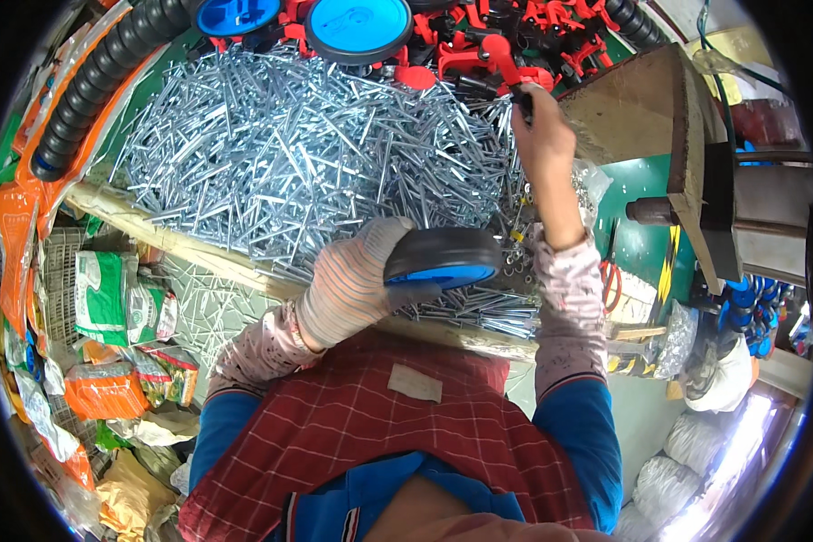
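Note:
My left hand (pixel 352 275), in a striped knit glove, is closed round a black wheel with a blue hub (pixel 452 253) at the near edge of the bench. Bare and stretched to the far right, my right hand (pixel 546 135) has its fingers closed on a red and black plastic bracket (pixel 503 60). That bracket is beside a heap of similar red and black parts (pixel 596 32). Between my hands and the back of the bench spreads a large pile of silvery metal pins (pixel 271 144). Small metal nuts or rings (pixel 517 257) lie close to my right forearm.
More blue-hubbed wheels (pixel 359 27) rest behind the pins. Red-handled scissors (pixel 612 280) lie at the right. A machine with a worn board (pixel 686 154) juts in there. A wooden edge (pixel 176 237) borders the bench; bags and packets (pixel 108 388) stand at lower left.

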`<state>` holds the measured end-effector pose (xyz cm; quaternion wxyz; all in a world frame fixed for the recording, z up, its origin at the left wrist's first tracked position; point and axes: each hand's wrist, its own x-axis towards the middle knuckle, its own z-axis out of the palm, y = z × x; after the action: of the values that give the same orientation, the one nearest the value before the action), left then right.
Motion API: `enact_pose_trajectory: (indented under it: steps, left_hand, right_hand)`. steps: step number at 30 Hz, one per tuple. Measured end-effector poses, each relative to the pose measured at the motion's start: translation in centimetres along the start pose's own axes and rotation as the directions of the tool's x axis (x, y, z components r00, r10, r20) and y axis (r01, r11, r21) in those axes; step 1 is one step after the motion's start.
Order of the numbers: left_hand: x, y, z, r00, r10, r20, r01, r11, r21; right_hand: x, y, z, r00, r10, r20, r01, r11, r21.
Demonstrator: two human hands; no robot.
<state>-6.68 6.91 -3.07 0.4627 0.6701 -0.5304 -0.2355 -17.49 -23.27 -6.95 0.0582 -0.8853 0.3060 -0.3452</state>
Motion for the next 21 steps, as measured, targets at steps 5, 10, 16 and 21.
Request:
enact_pose_trajectory:
  steps: [5,10,16,21]
  left_hand:
    - [-0.8,-1.0,-0.3,0.942,0.323,0.085,-0.322,0.946,-0.031]
    - [-0.5,-2.4,-0.3,0.915,0.375,0.147,-0.326,0.905,-0.274]
    - [-0.5,-1.3,-1.8,0.943,0.292,0.159,-0.285,0.956,-0.066]
    - [-0.4,-1.5,-3.4,0.709,0.689,0.154,-0.695,0.644,0.319]
  right_hand:
    - [-2.7,-4.9,-8.0,0.876,0.1,0.471,-0.429,0.608,0.668]
    - [-4.1,-8.1,-10.5,0.819,-0.031,0.574,-0.505,0.438,0.744]
    - [-3.5,-8.3,-10.6,0.838,-0.276,0.471,-0.176,0.68,0.711]
    - [-0.8,-10.6,-9.8,0.693,-0.659,0.291,0.194,0.559,0.806]
